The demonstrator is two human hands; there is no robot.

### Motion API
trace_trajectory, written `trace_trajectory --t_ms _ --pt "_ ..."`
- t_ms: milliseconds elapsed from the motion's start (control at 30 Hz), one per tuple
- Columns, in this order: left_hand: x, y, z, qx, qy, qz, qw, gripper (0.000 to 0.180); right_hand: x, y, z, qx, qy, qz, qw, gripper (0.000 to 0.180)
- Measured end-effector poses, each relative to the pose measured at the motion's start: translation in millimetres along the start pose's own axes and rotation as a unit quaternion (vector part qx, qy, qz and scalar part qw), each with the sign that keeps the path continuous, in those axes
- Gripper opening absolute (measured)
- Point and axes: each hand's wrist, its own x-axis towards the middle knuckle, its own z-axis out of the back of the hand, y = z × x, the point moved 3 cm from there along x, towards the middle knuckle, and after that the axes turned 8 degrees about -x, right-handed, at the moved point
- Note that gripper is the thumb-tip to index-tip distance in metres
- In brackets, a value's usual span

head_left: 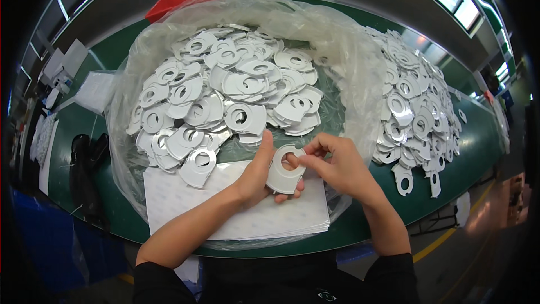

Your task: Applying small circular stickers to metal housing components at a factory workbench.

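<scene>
My left hand (256, 174) holds a flat silvery metal disc (283, 175) with a round hole in it, thumb on its left edge. My right hand (337, 166) pinches the disc at the rim of its hole with fingertips. Both hands hover over a stack of white sheets (185, 200) at the near edge of the bench. Behind them lies a large heap of the same silvery discs (225, 95) inside an open clear plastic bag (349, 67).
A second pile of discs (416, 107) spreads over the green bench (467, 152) to the right. A black object (87, 163) lies at the left, white parts (42, 135) farther left. A red item (183, 0) sits behind the bag.
</scene>
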Motion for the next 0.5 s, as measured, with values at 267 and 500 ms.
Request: trace_trajectory --t_ms 267,500 --pt "-10 -9 -9 0.006 -0.005 0.030 1.000 0.080 7 -9 1 0.221 0.032 -0.082 0.971 0.014" --pt "-83 -94 -14 0.749 -0.176 -0.242 0.591 0.031 2 -39 95 0.588 -0.240 0.080 0.768 0.011"
